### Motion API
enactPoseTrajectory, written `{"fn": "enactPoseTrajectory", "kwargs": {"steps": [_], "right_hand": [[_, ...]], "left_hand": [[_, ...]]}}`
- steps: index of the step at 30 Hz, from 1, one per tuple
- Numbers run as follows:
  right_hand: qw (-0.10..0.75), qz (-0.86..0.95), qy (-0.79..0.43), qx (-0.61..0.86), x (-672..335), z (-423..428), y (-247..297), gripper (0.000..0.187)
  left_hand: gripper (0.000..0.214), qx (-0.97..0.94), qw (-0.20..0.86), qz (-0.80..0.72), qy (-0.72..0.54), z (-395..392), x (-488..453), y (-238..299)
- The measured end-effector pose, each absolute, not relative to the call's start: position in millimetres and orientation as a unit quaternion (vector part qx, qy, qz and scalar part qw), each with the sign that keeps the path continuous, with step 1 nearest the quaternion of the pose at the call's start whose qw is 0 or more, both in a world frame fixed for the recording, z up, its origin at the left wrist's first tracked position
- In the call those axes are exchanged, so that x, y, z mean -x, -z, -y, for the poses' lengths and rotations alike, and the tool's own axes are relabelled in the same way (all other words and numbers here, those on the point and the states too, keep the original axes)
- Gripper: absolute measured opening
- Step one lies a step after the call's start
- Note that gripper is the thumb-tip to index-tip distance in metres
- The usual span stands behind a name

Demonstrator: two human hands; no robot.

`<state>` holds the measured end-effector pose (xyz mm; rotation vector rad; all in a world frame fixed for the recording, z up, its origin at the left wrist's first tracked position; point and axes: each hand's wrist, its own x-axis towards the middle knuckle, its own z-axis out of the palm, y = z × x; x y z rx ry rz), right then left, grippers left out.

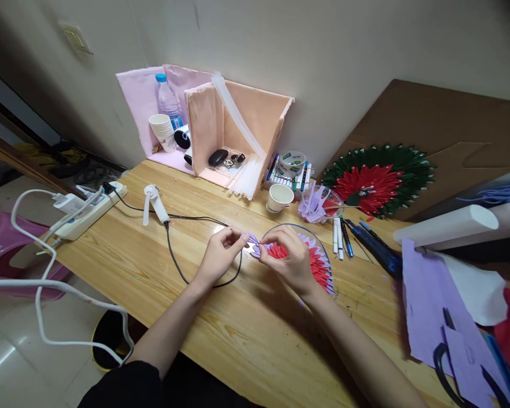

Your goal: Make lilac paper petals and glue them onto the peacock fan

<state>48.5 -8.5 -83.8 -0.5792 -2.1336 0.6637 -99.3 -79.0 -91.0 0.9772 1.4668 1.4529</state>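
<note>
A round paper craft (pixel 318 262) of folded red pieces ringed with purple lies on the wooden table (pixel 246 334), edged by a thin hoop. My left hand (pixel 220 252) pinches a small purple folded piece (pixel 252 240) at the craft's left rim, fingers closed on it. My right hand (pixel 292 259) rests on the craft's left part, fingers curled and pressing on the red pieces. A black cable (pixel 176 262) loops just under my left hand.
A clear bowl of purple folded pieces (pixel 315 205), a paper cup (pixel 279 197) and pens (pixel 340 237) stand behind the craft. A finished green and red fan (pixel 380 178) leans on cardboard. Purple paper sheets (pixel 440 306) lie right. A power strip (pixel 85 214) and handheld fan (pixel 155 201) lie left.
</note>
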Motion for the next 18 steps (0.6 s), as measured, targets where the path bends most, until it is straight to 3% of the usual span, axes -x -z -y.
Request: {"fn": "enactPoseTrajectory", "kwargs": {"steps": [9, 15, 18], "right_hand": [[0.419, 0.833, -0.255, 0.256, -47, 11, 85, 0.009], [0.428, 0.890, -0.079, 0.135, -67, -8, 91, 0.018], [0.412, 0.903, -0.078, 0.091, -80, -14, 94, 0.026]], "left_hand": [[0.020, -0.380, 0.399, -0.581, -0.599, 80, 92, 90], [0.015, -0.374, 0.401, -0.563, -0.619, 83, 94, 88], [0.012, -0.395, 0.389, -0.543, -0.631, 85, 94, 86]]}}
